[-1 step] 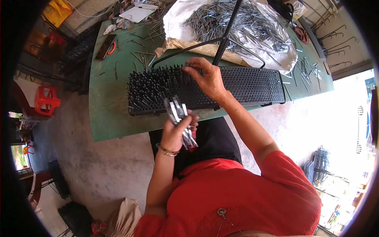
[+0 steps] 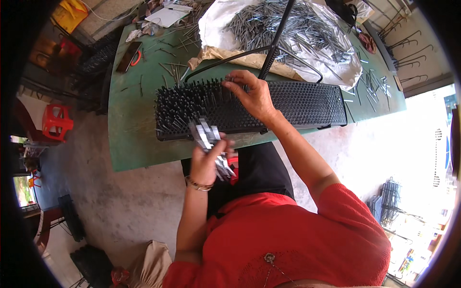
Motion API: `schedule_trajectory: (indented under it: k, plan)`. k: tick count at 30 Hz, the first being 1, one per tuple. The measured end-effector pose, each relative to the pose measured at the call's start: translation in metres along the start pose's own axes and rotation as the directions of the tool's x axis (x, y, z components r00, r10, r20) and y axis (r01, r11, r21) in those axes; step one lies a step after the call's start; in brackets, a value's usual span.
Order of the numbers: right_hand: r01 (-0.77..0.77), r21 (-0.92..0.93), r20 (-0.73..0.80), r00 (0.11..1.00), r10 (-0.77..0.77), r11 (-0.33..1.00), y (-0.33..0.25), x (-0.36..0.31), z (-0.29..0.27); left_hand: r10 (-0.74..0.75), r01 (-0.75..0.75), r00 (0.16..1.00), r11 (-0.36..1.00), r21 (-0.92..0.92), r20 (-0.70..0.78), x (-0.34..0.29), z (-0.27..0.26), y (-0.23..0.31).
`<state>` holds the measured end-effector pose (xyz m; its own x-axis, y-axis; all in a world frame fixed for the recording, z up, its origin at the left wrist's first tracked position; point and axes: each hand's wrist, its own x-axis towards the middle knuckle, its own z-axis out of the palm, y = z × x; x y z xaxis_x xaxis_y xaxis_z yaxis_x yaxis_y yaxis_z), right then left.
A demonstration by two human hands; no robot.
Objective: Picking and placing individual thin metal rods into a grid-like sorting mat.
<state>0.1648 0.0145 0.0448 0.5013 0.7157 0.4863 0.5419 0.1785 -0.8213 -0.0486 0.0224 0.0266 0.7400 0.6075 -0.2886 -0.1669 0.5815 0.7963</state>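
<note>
A bundle of thin silvery metal rods (image 2: 206, 133) is gripped in my left hand (image 2: 206, 161), just in front of a long black perforated rack (image 2: 307, 103). The bundle is smeared by motion. Many dark rods (image 2: 185, 105) stand upright in the holes of the rack's left part; the holes on its right part show bare. My right hand (image 2: 254, 96) is over the rack, where the standing rods end. Its thumb and index finger pinch together at the far edge, on what looks like a metal rod, mostly hidden by the fingertips.
Under the rack is a green table (image 2: 132, 144). Behind it, a large heap of rods (image 2: 288, 31) lies on a white sheet (image 2: 211, 26), with a black metal stand (image 2: 273, 45) in front. A phone (image 2: 128, 57) and loose rods lie at left. A red stool (image 2: 57, 122) stands on the floor.
My left hand has shifted slightly to the left with its bundle of rods. My right hand stays where it was.
</note>
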Motion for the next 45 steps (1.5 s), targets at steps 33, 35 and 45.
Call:
schedule_trajectory:
  k: [33, 35, 45]
  plan:
    - [0.036, -0.174, -0.018, 0.999, -0.040, 0.984, -0.002, -0.010, -0.006, -0.077, 0.045, 0.980, 0.984, -0.171, -0.184, -0.048, -0.031, 0.012]
    - [0.111, -0.235, 0.012, 0.994, -0.111, 0.966, 0.001, -0.014, -0.003, -0.140, 0.119, 0.981, 0.980, -0.160, -0.131, -0.047, -0.018, -0.002]
    - [0.428, -0.484, 0.201, 0.903, -0.380, 0.763, -0.008, -0.017, 0.004, -0.182, 0.183, 0.983, 0.982, -0.042, 0.019, -0.043, 0.009, -0.027]
